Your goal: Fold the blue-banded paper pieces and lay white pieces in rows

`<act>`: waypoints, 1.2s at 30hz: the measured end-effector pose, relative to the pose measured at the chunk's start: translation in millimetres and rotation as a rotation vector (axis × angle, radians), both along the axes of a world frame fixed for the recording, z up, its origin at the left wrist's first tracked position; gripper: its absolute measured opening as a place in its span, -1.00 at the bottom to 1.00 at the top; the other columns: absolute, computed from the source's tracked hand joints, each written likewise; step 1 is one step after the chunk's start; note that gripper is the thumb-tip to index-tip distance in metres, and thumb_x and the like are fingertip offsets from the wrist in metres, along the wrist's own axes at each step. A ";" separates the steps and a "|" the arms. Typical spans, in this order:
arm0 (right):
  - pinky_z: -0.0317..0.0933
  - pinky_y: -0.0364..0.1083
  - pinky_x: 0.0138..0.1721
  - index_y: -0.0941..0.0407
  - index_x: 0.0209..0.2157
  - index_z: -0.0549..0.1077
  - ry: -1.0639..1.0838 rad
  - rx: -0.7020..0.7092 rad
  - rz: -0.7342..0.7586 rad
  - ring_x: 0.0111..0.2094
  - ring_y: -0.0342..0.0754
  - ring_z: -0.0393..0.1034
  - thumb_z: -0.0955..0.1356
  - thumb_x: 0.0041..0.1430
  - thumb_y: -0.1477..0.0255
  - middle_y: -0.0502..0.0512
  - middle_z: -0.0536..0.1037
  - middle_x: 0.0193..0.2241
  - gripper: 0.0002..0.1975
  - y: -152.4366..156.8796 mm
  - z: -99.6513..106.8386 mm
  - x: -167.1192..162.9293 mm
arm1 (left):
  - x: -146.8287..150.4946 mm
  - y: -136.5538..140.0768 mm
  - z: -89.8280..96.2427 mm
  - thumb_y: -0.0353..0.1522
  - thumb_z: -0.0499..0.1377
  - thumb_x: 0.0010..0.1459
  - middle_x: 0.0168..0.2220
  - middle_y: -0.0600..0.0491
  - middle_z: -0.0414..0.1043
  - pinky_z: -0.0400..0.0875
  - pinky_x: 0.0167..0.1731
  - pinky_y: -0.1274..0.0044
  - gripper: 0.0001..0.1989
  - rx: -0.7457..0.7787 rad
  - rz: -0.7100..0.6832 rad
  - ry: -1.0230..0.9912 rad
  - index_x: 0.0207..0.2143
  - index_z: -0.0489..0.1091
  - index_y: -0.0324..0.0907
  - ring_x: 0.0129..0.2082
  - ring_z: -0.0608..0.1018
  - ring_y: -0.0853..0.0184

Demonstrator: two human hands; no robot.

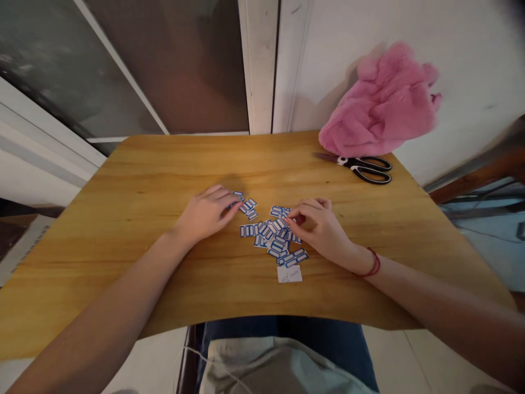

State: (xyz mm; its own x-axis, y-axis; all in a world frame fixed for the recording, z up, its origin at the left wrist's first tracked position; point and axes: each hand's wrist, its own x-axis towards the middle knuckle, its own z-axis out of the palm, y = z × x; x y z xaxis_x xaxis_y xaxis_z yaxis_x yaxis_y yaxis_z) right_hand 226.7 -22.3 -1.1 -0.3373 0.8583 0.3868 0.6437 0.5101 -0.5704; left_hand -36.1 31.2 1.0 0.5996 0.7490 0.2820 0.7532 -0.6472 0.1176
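A heap of small white paper labels with blue borders (276, 244) lies on the wooden table in front of me. My right hand (318, 224) is at the heap's right side, thumb and forefinger pinched on one label (278, 225). To the left, my left hand (209, 212) rests palm down over a smaller group of the labels (248, 206), its fingers stretched out and partly covering them. A white slip with handwriting (289, 273) lies just below the heap; I cannot read it.
Black-handled scissors (361, 166) lie at the table's back right, blades pointing left. Behind them a pink plush cloth (381, 106) leans on the wall. The wooden table (184, 158) has its curved front edge close to my lap.
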 end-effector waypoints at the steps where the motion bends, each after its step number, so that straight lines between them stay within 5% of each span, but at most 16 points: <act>1: -0.07 -0.02 -0.14 0.11 -0.46 0.40 -0.004 -0.003 -0.008 -0.39 -0.13 0.31 0.32 0.17 0.41 -0.05 0.43 -0.53 -0.86 0.6 -0.2 0.6 | 0.1 -0.3 0.1 -0.27 -0.02 0.26 -0.21 -0.03 0.51 0.34 -0.13 0.41 -0.70 -0.005 0.003 -0.029 -0.16 0.46 -0.16 -0.15 0.46 0.22; 7: -0.09 -0.01 -0.17 0.12 -0.43 0.38 -0.171 0.018 -0.077 -0.35 -0.09 0.28 0.26 0.18 0.45 0.00 0.41 -0.47 -0.88 6.1 -6.2 7.3 | 12.3 -10.4 0.8 -0.31 0.08 0.21 -0.27 0.03 0.50 0.30 -0.10 0.43 -0.82 -0.122 -0.210 -0.229 -0.24 0.46 -0.14 -0.19 0.41 0.30; 13: -0.08 0.01 -0.18 0.13 -0.42 0.36 -0.276 0.114 -0.126 -0.30 -0.03 0.27 0.28 0.15 0.43 0.07 0.42 -0.40 -0.91 4.4 -4.0 7.6 | 31.0 -31.1 -0.7 -0.20 0.19 0.12 -0.14 0.01 0.38 0.25 -0.05 0.40 -0.74 -0.308 -0.366 -0.162 -0.13 0.47 -0.01 -0.09 0.29 0.25; 21: -0.08 0.01 -0.10 0.08 -0.26 0.42 -0.310 0.076 0.239 -0.19 -0.01 0.26 0.32 0.17 0.18 0.07 0.44 -0.29 -0.74 -6.7 -3.6 3.7 | 29.5 -27.0 -2.9 -0.25 0.13 0.18 -0.19 0.01 0.38 0.25 -0.07 0.40 -0.81 -0.311 -0.325 -0.160 -0.21 0.48 -0.07 -0.13 0.31 0.27; 24: -0.10 0.04 -0.08 0.05 -0.18 0.44 -0.370 0.070 0.259 -0.14 0.03 0.24 0.34 0.14 0.14 0.10 0.42 -0.24 -0.68 -8.4 -5.8 3.0 | 28.8 -25.0 -2.9 -0.27 0.11 0.20 -0.21 0.01 0.38 0.25 -0.07 0.40 -0.83 -0.304 -0.314 -0.156 -0.24 0.47 -0.08 -0.14 0.31 0.27; 30: -0.11 0.02 -0.10 0.08 -0.38 0.44 -0.347 0.000 0.288 -0.19 -0.02 0.24 0.34 0.16 0.24 0.05 0.43 -0.31 -0.80 -6.7 -2.7 4.1 | 27.6 -25.7 -1.7 -0.30 0.10 0.19 -0.20 0.01 0.37 0.26 -0.08 0.40 -0.86 -0.305 -0.313 -0.166 -0.27 0.43 -0.11 -0.12 0.30 0.27; 36: -0.08 0.03 -0.10 0.03 -0.19 0.47 -0.373 0.036 0.281 -0.15 0.01 0.23 0.29 0.20 0.18 0.10 0.43 -0.25 -0.74 -5.3 -2.0 4.7 | 30.6 -30.0 -3.6 -0.27 0.14 0.17 -0.15 0.00 0.33 0.25 -0.04 0.38 -0.80 -0.310 -0.334 -0.154 -0.16 0.42 -0.07 -0.09 0.28 0.24</act>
State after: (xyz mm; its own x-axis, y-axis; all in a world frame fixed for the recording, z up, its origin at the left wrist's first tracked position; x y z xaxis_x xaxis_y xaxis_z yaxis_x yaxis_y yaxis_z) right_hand 231.4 -27.6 -3.0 -0.6764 0.7021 0.2228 0.6356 0.7091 -0.3053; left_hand -5.5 1.3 -2.6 0.7904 0.5854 0.1803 0.4685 -0.7674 0.4377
